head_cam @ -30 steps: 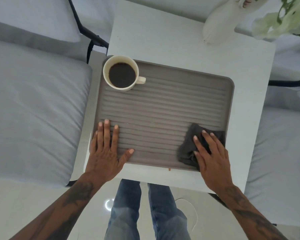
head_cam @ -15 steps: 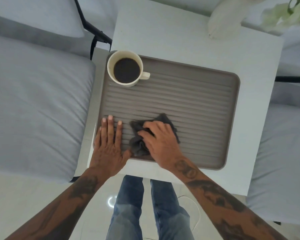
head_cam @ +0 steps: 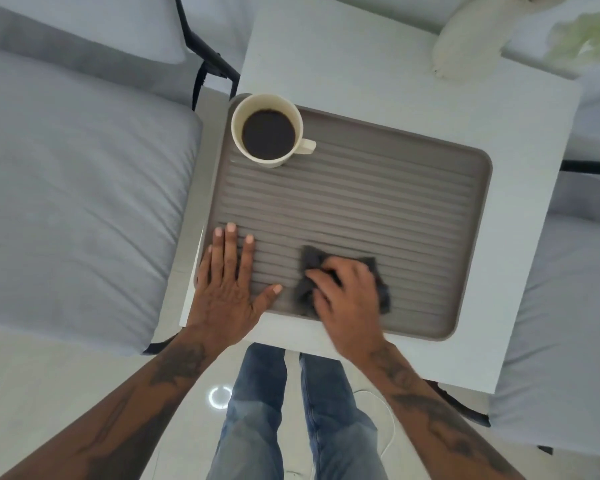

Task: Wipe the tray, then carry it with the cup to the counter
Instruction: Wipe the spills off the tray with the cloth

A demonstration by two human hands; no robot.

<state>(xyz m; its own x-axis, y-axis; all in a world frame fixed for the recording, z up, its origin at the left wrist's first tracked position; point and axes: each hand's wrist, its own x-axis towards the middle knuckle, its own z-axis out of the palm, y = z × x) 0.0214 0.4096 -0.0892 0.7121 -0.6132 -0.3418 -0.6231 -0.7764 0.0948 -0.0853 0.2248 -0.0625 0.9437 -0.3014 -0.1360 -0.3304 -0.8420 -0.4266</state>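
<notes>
Wiping is the job right now, and the right hand (head_cam: 347, 299) has its grip bunched on a dark cloth (head_cam: 340, 278), pressed to the ribbed tray (head_cam: 378, 202) down around six o'clock on its near edge. Left hand (head_cam: 227, 282) lies flat, fingers straight, pinning the tray's eight o'clock corner so it can't skate on the white counter (head_cam: 361, 64). Cup (head_cam: 269, 129), full of dark coffee, sits up at eleven o'clock on the tray, handle pointing to three o'clock. To do this well, I'd say run the cloth along the grooves, not across them, so it gets down between the ribs. Keep that left palm planted. Upper rows and the two o'clock corner look not yet covered; near the cup, go slow and short, because a nudge there would slop coffee onto the surface being cleaned.
</notes>
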